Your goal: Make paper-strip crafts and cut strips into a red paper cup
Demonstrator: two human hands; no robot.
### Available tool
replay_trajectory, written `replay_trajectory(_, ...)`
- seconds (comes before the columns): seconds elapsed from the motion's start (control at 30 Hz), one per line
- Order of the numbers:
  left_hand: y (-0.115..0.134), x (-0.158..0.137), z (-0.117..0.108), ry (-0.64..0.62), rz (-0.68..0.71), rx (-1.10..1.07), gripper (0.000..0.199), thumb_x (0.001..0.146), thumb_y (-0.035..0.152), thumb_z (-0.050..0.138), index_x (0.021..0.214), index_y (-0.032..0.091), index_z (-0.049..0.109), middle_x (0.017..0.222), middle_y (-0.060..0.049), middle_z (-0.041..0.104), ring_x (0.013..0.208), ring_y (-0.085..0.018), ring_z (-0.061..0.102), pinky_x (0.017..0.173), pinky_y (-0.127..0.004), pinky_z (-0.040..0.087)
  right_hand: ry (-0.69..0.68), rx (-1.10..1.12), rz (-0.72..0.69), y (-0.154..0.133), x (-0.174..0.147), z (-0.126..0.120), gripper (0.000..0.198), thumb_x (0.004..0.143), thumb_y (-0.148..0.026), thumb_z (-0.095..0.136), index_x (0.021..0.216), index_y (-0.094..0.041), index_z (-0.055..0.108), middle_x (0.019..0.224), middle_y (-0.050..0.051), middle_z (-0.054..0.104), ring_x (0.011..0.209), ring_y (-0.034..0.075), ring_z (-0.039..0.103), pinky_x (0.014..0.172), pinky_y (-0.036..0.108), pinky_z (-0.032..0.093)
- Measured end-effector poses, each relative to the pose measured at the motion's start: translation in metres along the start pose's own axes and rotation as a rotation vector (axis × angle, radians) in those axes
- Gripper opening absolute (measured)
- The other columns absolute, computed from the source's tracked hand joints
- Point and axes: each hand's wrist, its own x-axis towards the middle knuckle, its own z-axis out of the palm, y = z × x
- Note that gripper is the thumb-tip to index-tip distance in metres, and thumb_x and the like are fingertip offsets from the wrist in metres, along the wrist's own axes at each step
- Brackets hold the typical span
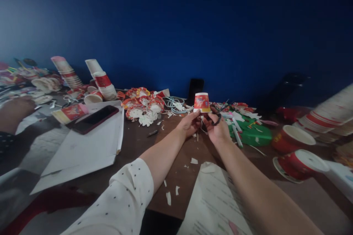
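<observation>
My left hand (pixel 191 123) grips the rim of an upside-down paper cup (pixel 202 102), red with a printed pattern, white at the top and yellow near the rim. My right hand (pixel 217 129) is closed beside it, close under the cup's right side. Black-handled scissors (pixel 217 119) are looped on the fingers of this hand. Their blades are hard to make out against the clutter. Whether the right fingertips also touch the cup, I cannot tell.
Cut red-and-white paper cups (pixel 145 104) are heaped left of centre. Cup stacks (pixel 104 86) stand at left. A phone (pixel 96 118) lies on a white folder (pixel 91 147). Right are a green sheet (pixel 256 134), red cups (pixel 292 139) and printed paper (pixel 212 198). Another person's hand (pixel 20 108) is far left.
</observation>
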Motion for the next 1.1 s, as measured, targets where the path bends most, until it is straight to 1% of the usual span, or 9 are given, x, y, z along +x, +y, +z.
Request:
replay_trajectory(0.1,0.005,-0.001,-0.002,-0.013,-0.027,-0.03,0.014,0.079,0.022,0.067,0.077,0.011,0.058,0.066,0.0,0.052,0.053,-0.004,0.044,0.044,-0.013,0.034,0.054,0.076,0.071,-0.001,0.001,-0.001,0.028,0.061,-0.016,0.071,0.085,-0.022,0.059,0.074,-0.005,0.065,0.071,0.009,0.065,0.058,0.015,0.056)
replay_trajectory(0.2,0.008,-0.002,-0.004,-0.098,-0.082,-0.044,0.012,0.084,0.021,0.061,0.078,0.011,0.058,0.067,-0.001,0.051,0.054,-0.004,0.045,0.045,-0.012,0.036,0.166,0.154,0.14,-0.005,0.004,-0.003,0.021,0.063,-0.014,0.069,0.08,-0.02,0.058,0.072,-0.003,0.065,0.062,0.008,0.062,0.05,0.013,0.054)
replay_trajectory(0.27,0.009,-0.002,-0.005,-0.107,-0.12,-0.06,0.013,0.087,0.02,0.055,0.08,0.01,0.059,0.068,-0.002,0.051,0.055,-0.004,0.047,0.045,-0.011,0.038,0.203,0.186,0.174,-0.007,0.005,-0.004,0.019,0.063,-0.013,0.068,0.077,-0.019,0.057,0.07,-0.003,0.065,0.058,0.007,0.06,0.044,0.012,0.051)
replay_trajectory(0.47,0.014,-0.003,-0.005,0.052,-0.206,-0.036,0.014,0.089,0.019,0.052,0.08,0.01,0.059,0.068,-0.003,0.053,0.051,-0.003,0.048,0.04,-0.01,0.035,0.132,0.139,0.155,-0.005,0.006,-0.008,0.019,0.062,-0.014,0.068,0.074,-0.019,0.054,0.063,-0.005,0.059,0.053,0.005,0.055,0.039,0.01,0.044)
replay_trajectory(0.67,0.016,-0.003,-0.006,-0.007,-0.225,-0.082,0.022,0.084,0.03,0.062,0.074,0.011,0.056,0.072,-0.004,0.056,0.053,-0.003,0.049,0.04,-0.01,0.036,0.118,0.091,0.111,-0.004,0.007,-0.009,0.022,0.06,-0.015,0.069,0.077,-0.02,0.056,0.065,-0.005,0.059,0.054,0.006,0.056,0.038,0.011,0.043)
replay_trajectory(0.8,0.014,0.001,-0.007,0.028,-0.187,-0.12,0.02,0.083,0.026,0.064,0.073,0.012,0.054,0.063,0.001,0.049,0.049,-0.002,0.046,0.037,-0.008,0.033,0.137,0.082,0.124,-0.004,0.007,-0.009,0.025,0.058,-0.013,0.071,0.077,-0.019,0.057,0.067,-0.005,0.061,0.056,0.006,0.056,0.039,0.01,0.041)
replay_trajectory(0.93,0.012,0.004,-0.007,0.069,-0.125,-0.161,0.014,0.084,0.021,0.062,0.078,0.01,0.056,0.063,0.001,0.049,0.048,-0.001,0.046,0.037,-0.008,0.033,0.128,0.078,0.14,-0.002,0.007,-0.009,0.026,0.056,-0.011,0.072,0.076,-0.019,0.056,0.069,-0.004,0.062,0.057,0.006,0.057,0.039,0.01,0.04)
replay_trajectory(1.03,0.014,0.003,-0.006,0.078,-0.13,-0.225,0.021,0.086,0.027,0.06,0.074,0.011,0.053,0.061,0.001,0.048,0.049,-0.002,0.048,0.037,-0.008,0.033,0.132,0.097,0.16,-0.004,0.006,-0.009,0.022,0.058,-0.011,0.07,0.075,-0.018,0.057,0.064,-0.005,0.06,0.053,0.005,0.054,0.039,0.01,0.04)
replay_trajectory(1.1,0.016,0.001,-0.006,0.06,-0.176,-0.268,0.027,0.087,0.033,0.058,0.072,0.012,0.052,0.059,0.002,0.046,0.048,-0.002,0.048,0.037,-0.008,0.034,0.109,0.147,0.203,-0.007,0.006,-0.01,0.018,0.06,-0.011,0.068,0.074,-0.017,0.057,0.062,-0.004,0.059,0.053,0.005,0.054,0.039,0.01,0.04)
